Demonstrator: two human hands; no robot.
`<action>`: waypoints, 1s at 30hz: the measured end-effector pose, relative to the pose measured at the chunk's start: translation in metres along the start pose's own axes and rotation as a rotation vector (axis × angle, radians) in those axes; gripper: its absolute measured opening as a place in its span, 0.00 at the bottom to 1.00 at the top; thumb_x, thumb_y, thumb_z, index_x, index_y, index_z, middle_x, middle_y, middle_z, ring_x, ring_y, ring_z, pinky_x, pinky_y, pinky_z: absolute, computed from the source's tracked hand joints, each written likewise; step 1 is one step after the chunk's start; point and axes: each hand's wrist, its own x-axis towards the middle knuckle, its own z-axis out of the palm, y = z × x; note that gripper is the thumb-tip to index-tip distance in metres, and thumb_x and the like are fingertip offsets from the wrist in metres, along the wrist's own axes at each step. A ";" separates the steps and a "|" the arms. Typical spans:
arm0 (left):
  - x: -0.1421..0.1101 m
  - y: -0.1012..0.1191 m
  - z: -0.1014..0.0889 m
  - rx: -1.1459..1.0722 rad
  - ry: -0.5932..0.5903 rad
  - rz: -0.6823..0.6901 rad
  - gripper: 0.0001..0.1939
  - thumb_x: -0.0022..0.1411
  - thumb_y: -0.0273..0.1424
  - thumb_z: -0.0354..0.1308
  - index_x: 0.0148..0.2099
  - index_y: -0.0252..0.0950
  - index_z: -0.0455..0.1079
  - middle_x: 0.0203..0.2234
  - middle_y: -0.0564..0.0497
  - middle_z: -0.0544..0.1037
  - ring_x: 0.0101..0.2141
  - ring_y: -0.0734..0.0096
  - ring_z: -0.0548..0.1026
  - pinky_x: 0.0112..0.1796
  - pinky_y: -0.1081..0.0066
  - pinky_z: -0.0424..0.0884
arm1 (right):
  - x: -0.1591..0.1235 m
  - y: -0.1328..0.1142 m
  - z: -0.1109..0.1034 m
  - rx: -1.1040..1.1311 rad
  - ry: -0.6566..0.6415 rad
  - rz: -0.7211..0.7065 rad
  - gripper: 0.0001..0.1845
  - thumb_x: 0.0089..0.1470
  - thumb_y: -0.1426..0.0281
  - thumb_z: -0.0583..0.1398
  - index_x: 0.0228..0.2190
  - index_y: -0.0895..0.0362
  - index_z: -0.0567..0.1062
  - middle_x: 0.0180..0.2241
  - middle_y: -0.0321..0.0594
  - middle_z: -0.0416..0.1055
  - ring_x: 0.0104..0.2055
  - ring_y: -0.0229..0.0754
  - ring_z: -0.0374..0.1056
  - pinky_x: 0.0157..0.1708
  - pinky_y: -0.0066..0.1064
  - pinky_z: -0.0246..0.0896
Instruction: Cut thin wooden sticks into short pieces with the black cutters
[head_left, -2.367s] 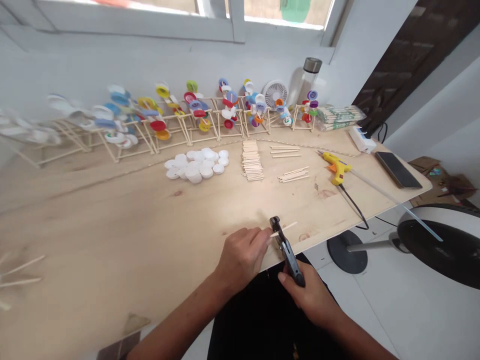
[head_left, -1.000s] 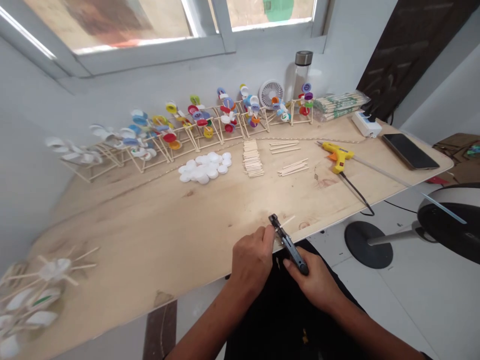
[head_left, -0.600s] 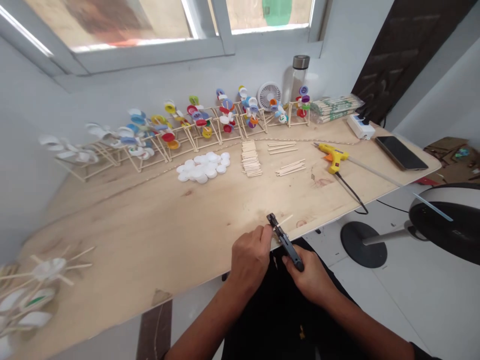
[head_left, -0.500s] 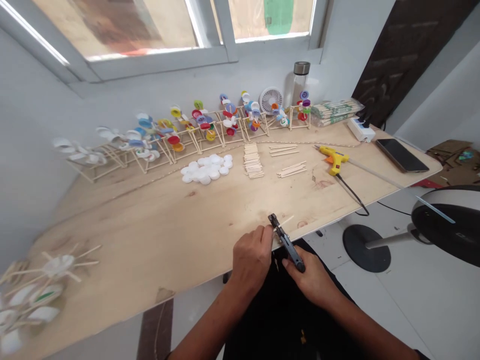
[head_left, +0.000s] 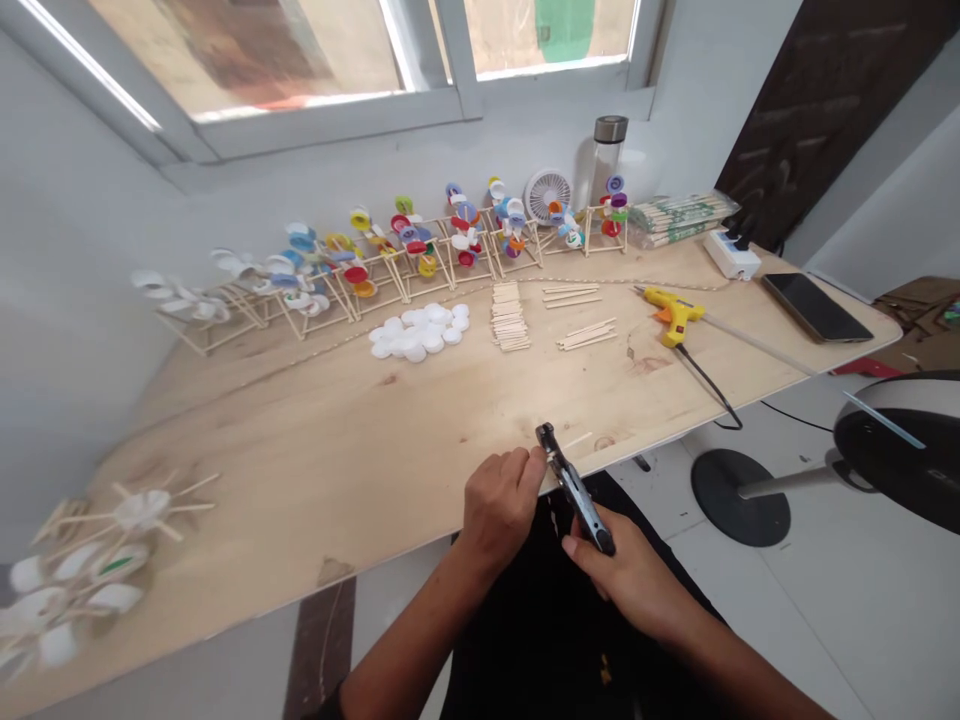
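My right hand (head_left: 619, 565) is wrapped round the handles of a dark hand cutter (head_left: 576, 495), whose head points away from me over the table's front edge. Close against the cutter's jaws, my left hand (head_left: 504, 500) is closed in a pinch on a thin wooden stick (head_left: 550, 457), mostly hidden by the fingers. A pale length of stick (head_left: 577, 440) shows just right of the jaws; whether it is still joined to the held part I cannot tell. Beyond my hands lie a stack of short sticks (head_left: 510, 318), two small groups of longer sticks (head_left: 586, 334) and a cluster of white bottle caps (head_left: 420, 332).
A yellow glue gun (head_left: 675, 312) with a cord and long glue stick lies right, near a phone (head_left: 817, 306) and power strip (head_left: 731, 255). Stick frames with coloured caps (head_left: 412, 240) line the wall. Cap-and-stick wheels (head_left: 82, 590) lie front left. A black fan (head_left: 900, 450) stands beside the table.
The view has swung left, bringing the cap wheels into sight. Both hands stay together at the cutter. The stick length right of the jaws now looks shorter and lower.
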 end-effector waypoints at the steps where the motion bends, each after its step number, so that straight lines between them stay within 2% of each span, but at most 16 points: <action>1: 0.001 -0.002 0.000 0.003 0.004 0.022 0.06 0.61 0.23 0.48 0.38 0.31 0.66 0.19 0.52 0.66 0.20 0.73 0.63 0.23 0.71 0.55 | -0.001 0.000 0.000 0.022 -0.014 0.011 0.06 0.51 0.67 0.55 0.25 0.55 0.64 0.19 0.30 0.59 0.21 0.34 0.57 0.23 0.25 0.52; 4: 0.002 -0.004 -0.001 -0.003 -0.009 0.057 0.07 0.61 0.23 0.47 0.38 0.31 0.66 0.18 0.53 0.66 0.20 0.73 0.63 0.23 0.71 0.55 | -0.003 -0.001 -0.001 0.021 -0.024 0.023 0.05 0.51 0.68 0.54 0.26 0.55 0.65 0.19 0.29 0.59 0.20 0.34 0.56 0.23 0.25 0.51; 10: 0.003 0.001 -0.007 -0.087 -0.058 -0.006 0.09 0.61 0.23 0.45 0.39 0.31 0.66 0.17 0.54 0.65 0.18 0.74 0.63 0.21 0.72 0.56 | -0.004 -0.004 -0.005 -0.178 0.055 -0.009 0.04 0.50 0.69 0.54 0.25 0.55 0.63 0.22 0.32 0.65 0.25 0.37 0.61 0.26 0.26 0.52; 18: 0.002 0.002 -0.013 -0.232 -0.034 -0.038 0.09 0.61 0.23 0.44 0.42 0.31 0.63 0.17 0.54 0.66 0.18 0.75 0.64 0.22 0.75 0.59 | -0.006 -0.002 -0.005 -0.393 0.127 -0.055 0.04 0.52 0.67 0.52 0.27 0.54 0.61 0.21 0.33 0.67 0.24 0.40 0.64 0.23 0.27 0.49; 23: 0.004 0.003 -0.018 -0.379 -0.008 -0.066 0.08 0.63 0.24 0.42 0.40 0.32 0.62 0.19 0.53 0.69 0.20 0.75 0.67 0.22 0.76 0.61 | -0.005 -0.001 -0.006 -0.476 0.161 -0.103 0.05 0.53 0.67 0.52 0.27 0.53 0.60 0.20 0.32 0.67 0.23 0.40 0.65 0.22 0.27 0.48; 30: 0.005 0.002 -0.026 -0.665 -0.169 -0.251 0.08 0.63 0.25 0.42 0.34 0.35 0.61 0.19 0.55 0.68 0.19 0.78 0.66 0.22 0.77 0.60 | -0.003 0.000 -0.009 -0.539 0.202 -0.174 0.03 0.53 0.67 0.52 0.30 0.53 0.62 0.23 0.33 0.70 0.25 0.42 0.66 0.24 0.28 0.51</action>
